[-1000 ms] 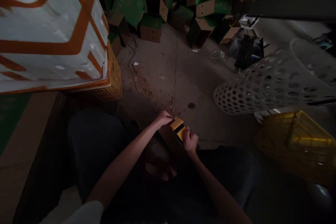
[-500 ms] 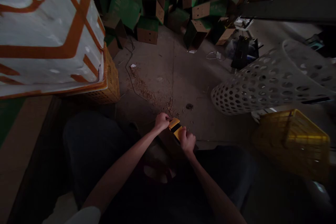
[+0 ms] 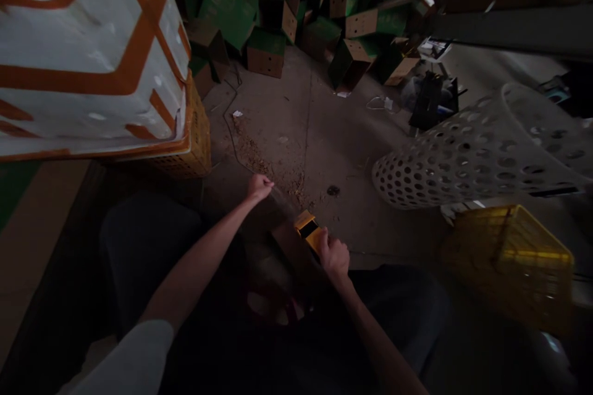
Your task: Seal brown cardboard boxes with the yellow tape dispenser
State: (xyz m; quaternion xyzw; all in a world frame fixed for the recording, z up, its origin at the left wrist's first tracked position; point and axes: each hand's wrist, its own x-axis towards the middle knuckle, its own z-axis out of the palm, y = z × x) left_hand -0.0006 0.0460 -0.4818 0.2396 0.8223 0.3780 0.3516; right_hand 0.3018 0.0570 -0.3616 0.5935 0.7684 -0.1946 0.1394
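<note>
Holding a yellow-and-black packet (image 3: 306, 229) in the right hand (image 3: 334, 257), with the fingers closed over its lower end and its upper end left bare. Keeping the left hand (image 3: 259, 186) well apart from it, curled into a loose fist above the concrete floor (image 3: 278, 89), holding nothing that shows in the dim light. Judging the step in hand to be a one-handed hold on the packet, with the other hand off it. Reckoning that any further work on the packet calls for a firm hold at the right hand and, if both hands are needed, the left hand on the free upper end. Angling the packet's long axis diagonally, from the right hand up toward the upper left of the head view, with a black band across its middle. Showing the packet low in front of the person, over a brown cardboard piece (image 3: 290, 244), though the shadows hide whether the two touch. Scattering sawdust-like debris (image 3: 264, 166) across the floor ahead. Placing a perforated white plastic basket (image 3: 467, 160) on its side to the right, a yellow plastic crate (image 3: 507, 265) near it, and a heap of green-and-brown cardboard boxes (image 3: 273, 12) farther off.
</note>
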